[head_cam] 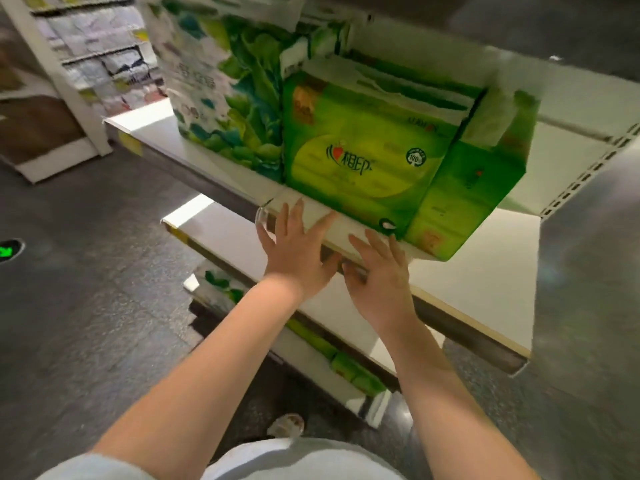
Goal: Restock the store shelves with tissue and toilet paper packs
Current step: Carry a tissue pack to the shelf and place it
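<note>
A far rack (86,60) of pale packs is blurring out at the left, standing on dark floor (86,271). On the white shelf (214,161), a leaf-printed pack (221,98) is standing upright, touching the green pack (367,150) beside it. The green pack is sitting near the shelf's front edge, another green pack (467,188) pressed against its right side (its lower corner is overhanging the lip). The left hand (294,247) is reaching toward the shelf edge just below the green pack, fingers spread straight, gripping nothing. The right hand (381,275) is doing likewise just beside it, fingers splayed and loose, empty. Lower shelves (467,282) are showing beneath, more green packs (346,368) lying on the lowest.
</note>
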